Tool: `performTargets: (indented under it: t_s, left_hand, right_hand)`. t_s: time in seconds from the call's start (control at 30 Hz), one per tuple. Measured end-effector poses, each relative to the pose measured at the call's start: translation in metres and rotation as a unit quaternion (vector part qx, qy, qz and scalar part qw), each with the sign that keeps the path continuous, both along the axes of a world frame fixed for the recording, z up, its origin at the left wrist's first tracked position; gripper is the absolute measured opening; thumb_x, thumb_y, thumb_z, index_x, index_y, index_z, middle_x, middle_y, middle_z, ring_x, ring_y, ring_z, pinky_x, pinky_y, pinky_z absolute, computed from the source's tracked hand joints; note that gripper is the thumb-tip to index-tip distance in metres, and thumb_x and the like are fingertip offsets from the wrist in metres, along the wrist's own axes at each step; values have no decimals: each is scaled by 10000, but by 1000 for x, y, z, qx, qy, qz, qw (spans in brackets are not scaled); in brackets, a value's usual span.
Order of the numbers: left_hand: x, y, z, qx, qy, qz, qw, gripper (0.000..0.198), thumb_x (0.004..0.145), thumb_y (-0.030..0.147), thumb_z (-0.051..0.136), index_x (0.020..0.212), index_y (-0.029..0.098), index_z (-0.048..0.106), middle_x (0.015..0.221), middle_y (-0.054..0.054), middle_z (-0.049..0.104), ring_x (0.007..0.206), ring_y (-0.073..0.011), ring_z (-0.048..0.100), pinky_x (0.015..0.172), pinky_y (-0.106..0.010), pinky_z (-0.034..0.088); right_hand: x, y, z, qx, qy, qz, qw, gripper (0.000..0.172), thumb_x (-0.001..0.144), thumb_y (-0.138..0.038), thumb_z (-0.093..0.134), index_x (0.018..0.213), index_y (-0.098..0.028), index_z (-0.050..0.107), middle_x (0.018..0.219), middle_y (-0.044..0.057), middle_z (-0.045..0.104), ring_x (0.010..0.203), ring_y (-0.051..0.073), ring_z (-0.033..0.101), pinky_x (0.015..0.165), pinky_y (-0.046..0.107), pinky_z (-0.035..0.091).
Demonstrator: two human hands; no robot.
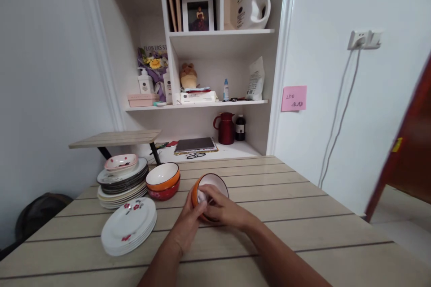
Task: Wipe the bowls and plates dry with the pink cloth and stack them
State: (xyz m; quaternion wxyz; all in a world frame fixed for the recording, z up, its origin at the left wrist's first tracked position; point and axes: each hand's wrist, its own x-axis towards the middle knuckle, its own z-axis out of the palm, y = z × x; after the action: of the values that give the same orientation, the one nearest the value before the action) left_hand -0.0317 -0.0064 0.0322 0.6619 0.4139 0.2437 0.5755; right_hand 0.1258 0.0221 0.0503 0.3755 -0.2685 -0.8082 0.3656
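Note:
An orange bowl (215, 180) with a white inside is tipped toward me over the wooden table (303, 215). My left hand (192, 215) grips its left rim. My right hand (222, 208) presses a small white cloth (202, 196) into the bowl, fingers closed on it. To the left, another orange bowl (163, 176) sits stacked on a red bowl (164, 193).
A stack of white plates with red flowers (129, 228) lies at the front left. Behind it stands a taller plate stack (121, 184) topped by a small pink dish (120, 162). A shelf unit (218, 36) with a red jug (225, 128) stands behind the table.

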Motion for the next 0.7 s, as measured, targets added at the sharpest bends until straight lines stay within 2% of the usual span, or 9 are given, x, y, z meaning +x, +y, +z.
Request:
performTargets:
  t_s: [0.07,0.13,0.23,0.3,0.4,0.47,0.53,0.6,0.7]
  left_hand:
    - [-1,0,-1,0,-12,-1,1000,626,771,312,785,1353,271,559,1344,-102,628,1307,-299,523,1146,-441,332]
    - [-2,1,-2,-9,-20,-1,1000,571,788,315,771,1324,252,583,1313,-106,648,1273,-295,553,1113,-426,374]
    - [-3,2,-4,-36,-40,1,999,486,804,326,756,1261,232,621,1221,-107,695,1199,-296,605,1043,-427,442]
    - [-4,5,-4,-52,-58,13,997,428,807,326,751,1207,218,647,1163,-100,717,1152,-285,630,1011,-421,468]
    - [-6,9,-3,-72,-81,23,994,363,813,303,736,1148,181,667,1172,-103,714,1160,-266,623,1023,-409,464]
    - [-9,11,-3,-85,-92,16,992,349,814,295,725,1130,155,672,1207,-115,701,1195,-270,601,1049,-413,448]
    - [-10,13,-3,-94,-93,2,991,361,828,327,707,1130,132,673,1224,-132,693,1222,-283,582,1070,-423,432]
    - [-11,12,-4,-90,-89,-18,992,443,855,415,672,1191,126,654,1246,-149,682,1251,-297,560,1089,-435,412]
    - [-11,8,-4,-51,-81,-25,995,578,872,486,642,1367,204,542,1340,-133,631,1304,-282,520,1120,-429,371]
  right_hand:
    - [7,-2,7,-14,-13,45,999,510,886,-390,585,1369,-239,521,1406,82,498,1299,246,468,1100,408,355]
    - [9,-3,10,14,-32,66,997,532,855,-460,631,1331,-238,545,1381,78,521,1269,257,487,1066,408,389]
    - [1,-4,3,103,-97,23,990,710,659,-479,818,1261,-209,558,1250,87,601,1103,279,561,967,421,455]
    - [-6,-3,-4,167,-161,-22,972,722,605,-370,864,1234,-201,552,1209,98,627,1072,293,570,962,450,446]
    - [-10,0,-12,254,-227,-58,938,515,701,-144,740,1179,-238,576,1220,88,656,1201,302,532,1067,511,332]
    - [-10,2,-13,292,-247,-65,922,440,729,-70,660,1121,-260,605,1191,67,685,1244,286,519,1103,512,271]
    - [-10,2,-12,301,-263,-69,914,371,751,-76,634,1074,-258,617,1128,64,710,1165,266,574,1060,456,324]
    - [-12,-2,-9,281,-264,-78,920,296,775,-108,613,1036,-249,617,1053,59,723,1004,241,627,942,385,402]
    - [-16,-10,-6,203,-187,-113,955,197,797,-142,577,960,-244,619,945,23,718,832,210,611,812,332,425]
